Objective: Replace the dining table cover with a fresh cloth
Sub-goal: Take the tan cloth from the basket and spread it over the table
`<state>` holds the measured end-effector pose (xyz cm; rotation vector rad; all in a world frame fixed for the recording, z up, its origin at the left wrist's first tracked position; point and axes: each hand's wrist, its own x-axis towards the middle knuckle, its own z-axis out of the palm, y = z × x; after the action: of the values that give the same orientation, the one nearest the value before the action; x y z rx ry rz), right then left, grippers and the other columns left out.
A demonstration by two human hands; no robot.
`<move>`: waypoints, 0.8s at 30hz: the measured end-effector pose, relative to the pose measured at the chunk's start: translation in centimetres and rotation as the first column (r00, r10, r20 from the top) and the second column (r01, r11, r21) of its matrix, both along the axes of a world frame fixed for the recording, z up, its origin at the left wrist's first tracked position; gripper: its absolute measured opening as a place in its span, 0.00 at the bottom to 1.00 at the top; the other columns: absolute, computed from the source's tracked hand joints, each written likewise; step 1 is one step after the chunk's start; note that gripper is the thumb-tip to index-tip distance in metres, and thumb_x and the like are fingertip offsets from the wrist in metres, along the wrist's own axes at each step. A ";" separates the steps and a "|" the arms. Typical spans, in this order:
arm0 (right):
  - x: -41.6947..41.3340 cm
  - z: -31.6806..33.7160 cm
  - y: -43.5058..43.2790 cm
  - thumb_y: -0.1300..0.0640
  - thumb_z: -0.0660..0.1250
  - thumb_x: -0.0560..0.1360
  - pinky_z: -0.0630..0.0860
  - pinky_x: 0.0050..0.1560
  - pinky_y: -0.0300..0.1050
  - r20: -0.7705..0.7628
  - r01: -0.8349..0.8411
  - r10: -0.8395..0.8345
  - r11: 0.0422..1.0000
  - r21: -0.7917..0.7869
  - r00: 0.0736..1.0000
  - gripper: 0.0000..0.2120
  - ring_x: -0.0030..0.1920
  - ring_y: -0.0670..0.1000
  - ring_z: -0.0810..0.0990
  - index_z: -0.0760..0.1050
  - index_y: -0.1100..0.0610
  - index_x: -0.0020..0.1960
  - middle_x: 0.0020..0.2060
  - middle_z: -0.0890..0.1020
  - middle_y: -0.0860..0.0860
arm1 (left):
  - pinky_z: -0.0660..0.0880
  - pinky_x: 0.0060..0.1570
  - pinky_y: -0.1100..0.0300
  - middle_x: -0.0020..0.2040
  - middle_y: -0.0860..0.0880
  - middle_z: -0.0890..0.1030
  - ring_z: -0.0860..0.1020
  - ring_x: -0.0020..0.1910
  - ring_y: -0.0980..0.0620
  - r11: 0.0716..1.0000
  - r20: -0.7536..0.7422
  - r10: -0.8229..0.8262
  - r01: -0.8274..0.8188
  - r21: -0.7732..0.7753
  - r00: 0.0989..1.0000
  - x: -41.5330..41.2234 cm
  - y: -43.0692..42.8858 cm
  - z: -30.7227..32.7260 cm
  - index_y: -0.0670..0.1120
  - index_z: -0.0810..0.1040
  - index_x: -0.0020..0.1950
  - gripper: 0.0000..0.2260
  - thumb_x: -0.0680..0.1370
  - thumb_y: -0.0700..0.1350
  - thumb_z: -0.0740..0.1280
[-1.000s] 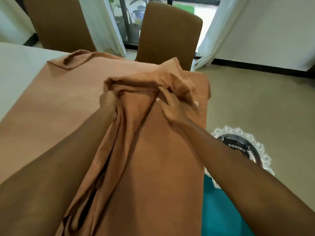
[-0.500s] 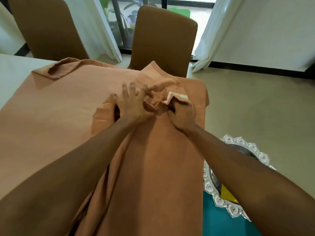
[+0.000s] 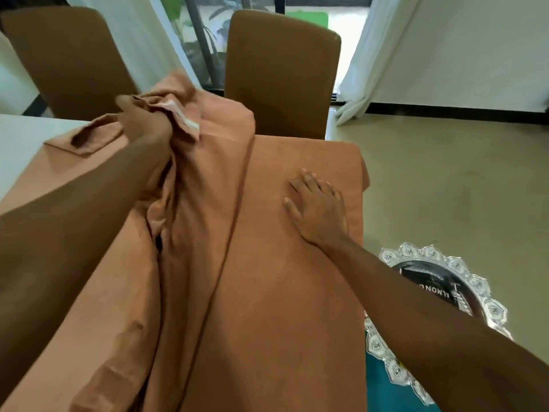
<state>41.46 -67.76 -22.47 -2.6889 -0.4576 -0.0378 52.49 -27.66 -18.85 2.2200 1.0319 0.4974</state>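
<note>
- Now, from the head view, the left hand (image 3: pixel 145 126) is raised over the far part of the tabletop. Its forearm reaches in from the lower left.
- Its fingers are clenched round a gathered bunch of the orange-brown cloth (image 3: pixel 267 292), and the knuckles face away from the camera.
- A pale hem strip (image 3: pixel 185 121) sticks out of that bunch just to the right of the fist.
- From the fist a thick ridge of folds (image 3: pixel 184 233) runs down the middle of the tabletop towards the near edge.
- The right hand (image 3: pixel 319 209) lies palm down on the cloth near the far right corner of the tabletop. Its fingers are straight and slightly spread, pressing the fabric flat and grasping nothing, and the arm comes in from the lower right.
- The cloth covers most of the tabletop and drapes over the right edge and the far right corner.
- At the far left one corner of the cloth (image 3: pixel 86 141) is turned back on itself, and bare white table (image 3: pixel 20 144) shows beside it.
- Two brown chairs stand beyond the far edge, one (image 3: pixel 282 75) behind the right half and one (image 3: pixel 65 63) at the left.
- On the floor to the right of the table sits a silver tray (image 3: pixel 427 254) with a scalloped rim, partly hidden by the right forearm.
- White curtains (image 3: pixel 377 55) hang by the window behind the chairs.
</note>
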 end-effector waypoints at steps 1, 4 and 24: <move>0.0 0.0 0.0 0.39 0.56 0.82 0.56 0.75 0.55 -0.001 0.003 -0.003 1.000 -0.006 1.000 0.24 0.79 0.52 0.60 0.67 0.44 0.76 0.80 0.62 0.48 | 0.68 0.68 0.54 0.68 0.41 0.70 0.70 0.68 0.43 0.994 0.010 0.078 -0.079 0.079 0.997 -1.3 0.3 2.1 0.43 0.62 0.75 0.35 0.72 0.59 0.62; 0.1 0.0 0.1 0.38 0.55 0.82 0.56 0.75 0.57 -0.012 0.014 -0.015 0.999 -0.034 1.000 0.25 0.79 0.53 0.61 0.67 0.44 0.76 0.80 0.62 0.48 | 0.64 0.67 0.41 0.73 0.41 0.65 0.65 0.71 0.39 0.858 -0.191 -0.053 0.143 0.493 0.980 -7.5 -6.2 6.3 0.50 0.61 0.74 0.34 0.71 0.57 0.67; 0.0 0.6 0.1 0.32 0.54 0.80 0.59 0.74 0.61 -0.010 -0.001 0.000 0.996 -0.092 1.000 0.29 0.78 0.55 0.62 0.66 0.45 0.76 0.80 0.63 0.50 | 0.70 0.60 0.42 0.66 0.38 0.71 0.72 0.63 0.35 0.929 -0.308 -0.040 0.149 0.338 0.951 -14.4 -1.1 8.7 0.48 0.71 0.67 0.16 0.79 0.46 0.63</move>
<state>41.49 -67.67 -21.88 -2.7776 -0.4676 -0.0037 38.06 -28.74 -10.18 2.7217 1.0386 0.3339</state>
